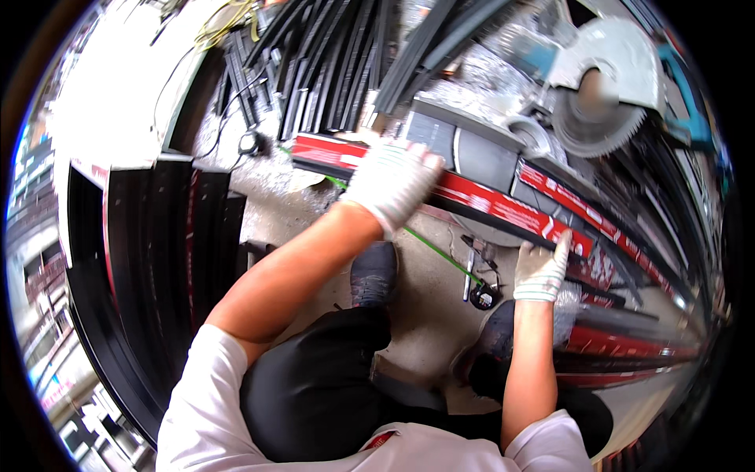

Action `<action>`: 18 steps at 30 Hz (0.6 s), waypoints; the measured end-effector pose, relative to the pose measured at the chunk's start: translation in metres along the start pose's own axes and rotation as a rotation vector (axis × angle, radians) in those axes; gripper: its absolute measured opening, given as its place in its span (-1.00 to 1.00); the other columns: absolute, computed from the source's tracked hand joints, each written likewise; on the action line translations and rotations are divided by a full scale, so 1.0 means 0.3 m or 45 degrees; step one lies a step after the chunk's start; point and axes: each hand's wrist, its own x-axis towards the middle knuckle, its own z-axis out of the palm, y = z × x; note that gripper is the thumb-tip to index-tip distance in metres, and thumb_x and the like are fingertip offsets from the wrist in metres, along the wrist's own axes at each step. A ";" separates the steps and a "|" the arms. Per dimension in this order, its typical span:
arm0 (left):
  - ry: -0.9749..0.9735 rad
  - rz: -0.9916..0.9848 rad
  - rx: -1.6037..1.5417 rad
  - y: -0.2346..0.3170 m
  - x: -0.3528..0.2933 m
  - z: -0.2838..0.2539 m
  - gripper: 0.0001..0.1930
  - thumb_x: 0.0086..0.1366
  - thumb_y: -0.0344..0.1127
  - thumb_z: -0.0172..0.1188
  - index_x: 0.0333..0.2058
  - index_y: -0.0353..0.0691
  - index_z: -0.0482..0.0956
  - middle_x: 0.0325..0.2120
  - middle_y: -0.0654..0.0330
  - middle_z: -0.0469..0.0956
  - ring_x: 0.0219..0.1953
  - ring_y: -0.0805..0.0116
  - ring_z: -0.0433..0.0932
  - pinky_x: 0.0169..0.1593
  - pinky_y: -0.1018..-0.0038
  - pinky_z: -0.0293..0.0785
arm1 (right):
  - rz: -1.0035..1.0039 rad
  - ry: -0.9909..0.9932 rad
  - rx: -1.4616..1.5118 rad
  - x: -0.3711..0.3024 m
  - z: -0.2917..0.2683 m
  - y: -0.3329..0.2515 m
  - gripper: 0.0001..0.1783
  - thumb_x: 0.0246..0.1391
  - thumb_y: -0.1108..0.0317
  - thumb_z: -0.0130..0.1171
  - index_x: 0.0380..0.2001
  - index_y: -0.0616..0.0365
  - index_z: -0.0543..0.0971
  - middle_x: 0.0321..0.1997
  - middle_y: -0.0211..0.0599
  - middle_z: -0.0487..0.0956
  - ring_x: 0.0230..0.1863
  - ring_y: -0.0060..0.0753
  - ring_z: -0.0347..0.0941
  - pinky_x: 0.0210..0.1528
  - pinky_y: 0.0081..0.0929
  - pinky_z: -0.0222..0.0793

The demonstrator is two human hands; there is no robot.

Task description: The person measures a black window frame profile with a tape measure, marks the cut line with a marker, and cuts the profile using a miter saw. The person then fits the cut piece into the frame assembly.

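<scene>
A long black bar with a red printed film strip (pixel 491 204) lies slantwise in front of me, along the near side of the grey saw base (pixel 484 157). My left hand (pixel 395 182), in a white knit glove, is closed over the bar left of its middle. Near the bar's right end, my right hand (pixel 543 267), gloved too, grips it from the near side with the thumb along the red face. Behind the bar, at the right, stands a cut-off saw with a toothed round blade (pixel 602 130); its guard is pale grey.
Black profiles (pixel 330 71) lie bunched at the back. Long black bars (pixel 149 236) are stacked at left. On the floor sit a black tape measure (pixel 484 296) with a green strip running from it, and a white pen (pixel 469 271). More red-filmed bars (pixel 629 346) lie at right.
</scene>
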 end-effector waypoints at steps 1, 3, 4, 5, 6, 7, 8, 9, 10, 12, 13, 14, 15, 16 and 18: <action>-0.024 0.010 -0.017 0.045 0.013 -0.009 -0.81 0.27 -0.37 0.17 -0.14 -0.19 0.58 -0.19 0.09 0.64 -0.09 0.09 0.64 -0.02 0.17 0.52 | 0.057 0.049 0.006 0.016 -0.016 0.003 -0.31 0.19 -0.26 0.37 0.19 -0.03 0.55 0.22 -0.53 0.62 0.22 -0.45 0.45 0.28 -0.36 0.32; -0.055 0.076 -0.030 0.128 0.030 -0.050 -0.82 0.30 -0.30 0.16 -0.16 -0.17 0.61 -0.21 0.12 0.65 -0.11 0.15 0.65 -0.04 0.21 0.52 | 0.118 0.110 0.031 0.075 -0.063 0.017 -0.30 0.24 -0.26 0.32 0.22 0.01 0.54 0.29 -0.45 0.60 0.31 -0.38 0.45 0.39 -0.31 0.33; -0.057 0.142 -0.037 0.167 0.038 -0.064 -0.82 0.30 -0.27 0.17 -0.18 -0.16 0.63 -0.23 0.14 0.66 -0.13 0.16 0.66 -0.06 0.23 0.52 | 0.108 0.128 0.052 0.105 -0.089 0.019 -0.30 0.27 -0.26 0.28 0.24 0.02 0.53 0.31 -0.41 0.59 0.34 -0.35 0.45 0.42 -0.28 0.35; -0.033 0.174 -0.002 0.204 0.041 -0.069 -0.81 0.31 -0.26 0.17 -0.18 -0.15 0.65 -0.25 0.15 0.66 -0.14 0.18 0.66 -0.07 0.26 0.51 | 0.090 0.157 0.020 0.139 -0.120 0.023 -0.34 0.31 -0.25 0.23 0.21 0.03 0.54 0.28 -0.36 0.61 0.28 -0.36 0.52 0.35 -0.26 0.44; -0.015 0.199 0.032 0.236 0.035 -0.069 -0.81 0.31 -0.26 0.16 -0.19 -0.14 0.68 -0.27 0.16 0.66 -0.15 0.20 0.66 -0.09 0.28 0.50 | 0.086 0.252 0.009 0.146 -0.120 0.037 -0.39 0.32 -0.24 0.21 0.13 0.02 0.59 0.16 -0.34 0.68 0.16 -0.36 0.61 0.21 -0.28 0.56; 0.001 0.228 0.117 0.271 0.041 -0.082 -0.77 0.33 -0.24 0.15 -0.16 -0.17 0.70 -0.28 0.16 0.67 -0.17 0.21 0.66 -0.10 0.30 0.48 | 0.107 0.241 -0.017 0.176 -0.170 0.039 -0.42 0.32 -0.23 0.20 0.09 0.02 0.61 0.10 -0.36 0.71 0.10 -0.35 0.65 0.12 -0.30 0.60; -0.014 0.270 0.173 0.300 0.047 -0.095 -0.74 0.35 -0.22 0.14 -0.12 -0.18 0.70 -0.25 0.15 0.68 -0.17 0.20 0.66 -0.09 0.27 0.47 | 0.123 0.231 -0.040 0.206 -0.208 0.026 -0.45 0.32 -0.22 0.19 0.04 0.01 0.63 0.04 -0.38 0.74 0.04 -0.34 0.68 0.03 -0.32 0.64; -0.052 0.280 0.211 0.313 0.041 -0.091 -0.73 0.36 -0.21 0.13 -0.12 -0.18 0.70 -0.24 0.15 0.68 -0.17 0.19 0.66 -0.10 0.25 0.47 | 0.182 0.222 -0.049 0.175 -0.183 0.040 -0.45 0.33 -0.23 0.14 0.02 0.01 0.64 -0.03 -0.40 0.77 -0.03 -0.33 0.71 -0.09 -0.36 0.65; -0.090 0.293 0.249 0.326 0.038 -0.088 -0.72 0.37 -0.20 0.12 -0.11 -0.18 0.70 -0.23 0.15 0.68 -0.18 0.17 0.65 -0.10 0.22 0.46 | 0.261 0.221 -0.051 0.142 -0.160 0.054 -0.43 0.33 -0.25 0.12 0.01 0.02 0.64 0.04 -0.35 0.75 0.07 -0.33 0.68 -0.01 -0.34 0.63; -0.173 0.339 0.278 0.354 0.043 -0.091 -0.69 0.38 -0.16 0.12 -0.08 -0.19 0.71 -0.20 0.11 0.68 -0.15 0.14 0.66 -0.06 0.15 0.47 | 0.341 0.237 -0.062 0.095 -0.139 0.065 -0.41 0.35 -0.27 0.08 0.04 0.03 0.63 0.16 -0.31 0.70 0.21 -0.27 0.61 0.18 -0.17 0.57; -0.204 0.361 0.303 0.364 0.044 -0.091 -0.68 0.38 -0.16 0.12 -0.07 -0.19 0.71 -0.19 0.11 0.69 -0.14 0.13 0.66 -0.05 0.14 0.47 | 0.334 0.219 -0.058 0.087 -0.133 0.067 -0.36 0.37 -0.28 0.01 0.10 0.06 0.60 0.22 -0.27 0.66 0.26 -0.21 0.57 0.25 -0.10 0.52; -0.239 0.387 0.327 0.371 0.044 -0.093 -0.67 0.38 -0.15 0.12 -0.06 -0.19 0.72 -0.19 0.10 0.69 -0.13 0.13 0.66 -0.04 0.13 0.48 | 0.330 0.207 -0.052 0.087 -0.141 0.077 -0.30 0.39 -0.30 -0.06 0.17 0.09 0.57 0.27 -0.23 0.62 0.30 -0.15 0.54 0.31 -0.03 0.47; -0.318 0.448 0.310 0.376 0.055 -0.095 -0.66 0.39 -0.14 0.12 -0.02 -0.17 0.73 -0.15 0.09 0.69 -0.10 0.11 0.66 -0.01 0.09 0.48 | 0.326 0.195 -0.046 0.088 -0.149 0.086 -0.25 0.41 -0.32 -0.13 0.24 0.12 0.53 0.33 -0.19 0.59 0.35 -0.10 0.50 0.38 0.04 0.41; -0.318 0.460 0.313 0.380 0.061 -0.096 -0.65 0.39 -0.14 0.12 -0.02 -0.16 0.73 -0.15 0.09 0.69 -0.10 0.11 0.66 -0.01 0.09 0.48 | 0.323 0.183 -0.040 0.089 -0.160 0.090 -0.19 0.43 -0.34 -0.20 0.30 0.15 0.50 0.39 -0.15 0.55 0.39 -0.04 0.47 0.45 0.11 0.36; -0.337 0.478 0.329 0.380 0.060 -0.081 -0.65 0.39 -0.14 0.12 -0.02 -0.15 0.73 -0.14 0.10 0.69 -0.10 0.10 0.67 -0.01 0.08 0.48 | 0.378 0.141 -0.081 0.063 -0.148 0.102 -0.16 0.42 -0.37 -0.22 0.31 0.14 0.50 0.38 -0.17 0.56 0.38 -0.05 0.48 0.42 0.11 0.38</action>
